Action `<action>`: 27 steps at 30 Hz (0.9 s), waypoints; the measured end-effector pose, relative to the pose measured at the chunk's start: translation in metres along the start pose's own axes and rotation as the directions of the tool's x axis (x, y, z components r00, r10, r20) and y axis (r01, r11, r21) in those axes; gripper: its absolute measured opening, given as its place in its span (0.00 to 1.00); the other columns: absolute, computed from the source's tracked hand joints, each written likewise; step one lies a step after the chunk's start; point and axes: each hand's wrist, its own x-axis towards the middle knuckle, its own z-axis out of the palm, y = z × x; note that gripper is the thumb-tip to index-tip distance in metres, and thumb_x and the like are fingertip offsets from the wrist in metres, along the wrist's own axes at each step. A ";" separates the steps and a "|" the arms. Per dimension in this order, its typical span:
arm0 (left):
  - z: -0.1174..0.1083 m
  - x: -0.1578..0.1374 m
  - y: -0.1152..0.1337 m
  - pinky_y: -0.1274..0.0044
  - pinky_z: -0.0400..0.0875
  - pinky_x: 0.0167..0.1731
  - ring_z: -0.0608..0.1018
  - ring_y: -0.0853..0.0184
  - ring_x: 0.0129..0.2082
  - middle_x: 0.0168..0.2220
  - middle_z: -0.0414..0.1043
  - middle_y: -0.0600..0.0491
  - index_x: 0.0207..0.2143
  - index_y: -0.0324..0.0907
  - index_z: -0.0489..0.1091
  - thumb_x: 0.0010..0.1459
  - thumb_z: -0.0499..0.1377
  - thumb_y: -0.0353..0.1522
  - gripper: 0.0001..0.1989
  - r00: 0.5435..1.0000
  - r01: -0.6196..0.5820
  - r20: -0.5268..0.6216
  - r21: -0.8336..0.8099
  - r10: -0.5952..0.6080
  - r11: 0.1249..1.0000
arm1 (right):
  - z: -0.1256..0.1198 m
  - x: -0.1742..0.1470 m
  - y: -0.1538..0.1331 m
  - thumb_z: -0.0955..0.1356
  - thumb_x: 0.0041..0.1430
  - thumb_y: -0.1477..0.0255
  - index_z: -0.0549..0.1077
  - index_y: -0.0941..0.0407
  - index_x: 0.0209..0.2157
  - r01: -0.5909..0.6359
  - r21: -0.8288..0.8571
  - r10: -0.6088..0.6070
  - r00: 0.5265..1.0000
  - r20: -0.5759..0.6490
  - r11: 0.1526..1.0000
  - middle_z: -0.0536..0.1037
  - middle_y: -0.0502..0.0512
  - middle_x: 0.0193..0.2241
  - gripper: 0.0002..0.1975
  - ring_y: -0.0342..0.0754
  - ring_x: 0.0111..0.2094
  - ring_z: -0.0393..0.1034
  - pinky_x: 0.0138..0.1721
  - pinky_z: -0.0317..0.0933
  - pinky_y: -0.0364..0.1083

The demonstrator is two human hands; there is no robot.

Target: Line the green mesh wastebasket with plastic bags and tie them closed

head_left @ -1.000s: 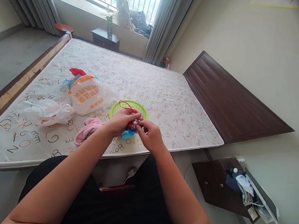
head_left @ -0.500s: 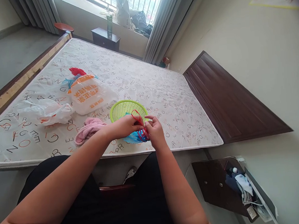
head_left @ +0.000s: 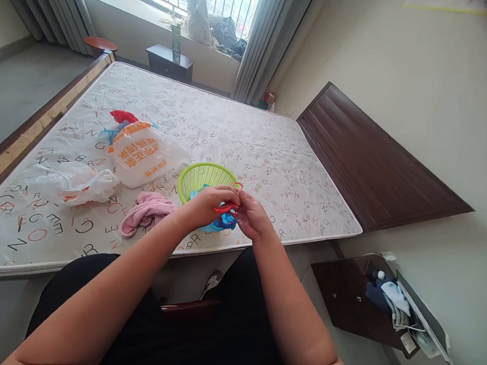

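My left hand (head_left: 216,202) and my right hand (head_left: 252,214) meet over the near edge of the mattress, fingers pinched together. Between them runs a thin red string (head_left: 225,208), with a small loop of it showing above the fingertips. A bunched blue plastic bag (head_left: 228,221) hangs at the string, just below the fingers, partly hidden by my left hand. Behind the hands a lime-green mesh basket (head_left: 203,171) stands on the mattress. How the string passes around the bag cannot be made out.
On the letter-printed mattress (head_left: 267,158) lie a pink towel (head_left: 146,212), a white plastic bag with orange print (head_left: 141,156), a crumpled clear bag (head_left: 80,183) and a red bag (head_left: 122,116). A dark headboard (head_left: 376,167) rises at right, above a cluttered nightstand (head_left: 347,303).
The red string's tall loop above my left hand has dropped, and a smaller loop now shows at the fingertips. My right hand has turned slightly, its fingers closer to the left.
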 end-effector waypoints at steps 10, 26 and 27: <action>-0.004 -0.002 -0.011 0.61 0.70 0.58 0.76 0.53 0.58 0.60 0.74 0.44 0.37 0.45 0.83 0.64 0.62 0.31 0.08 0.997 0.018 0.070 0.206 -0.033 0.978 | -0.010 0.017 -0.021 0.67 0.71 0.68 0.75 0.53 0.38 0.063 0.296 0.026 0.957 -0.288 0.953 0.83 0.48 0.30 0.07 0.45 0.34 0.82 0.39 0.76 0.46; -0.050 -0.024 -0.057 0.79 0.69 0.40 0.77 0.67 0.35 0.33 0.79 0.52 0.29 0.43 0.81 0.57 0.65 0.37 0.08 0.933 0.322 0.137 0.095 -0.333 0.942 | -0.086 0.027 -0.037 0.63 0.74 0.73 0.71 0.54 0.35 0.152 0.288 0.028 0.843 -0.537 0.946 0.68 0.39 0.17 0.11 0.35 0.16 0.64 0.26 0.68 0.36; -0.051 -0.026 -0.061 0.79 0.68 0.39 0.77 0.67 0.35 0.34 0.79 0.52 0.30 0.43 0.80 0.57 0.65 0.37 0.08 0.936 0.321 0.114 0.122 -0.334 0.939 | -0.087 0.026 -0.034 0.64 0.73 0.73 0.72 0.54 0.35 0.151 0.276 0.028 0.834 -0.552 0.949 0.72 0.40 0.20 0.09 0.36 0.19 0.69 0.28 0.71 0.37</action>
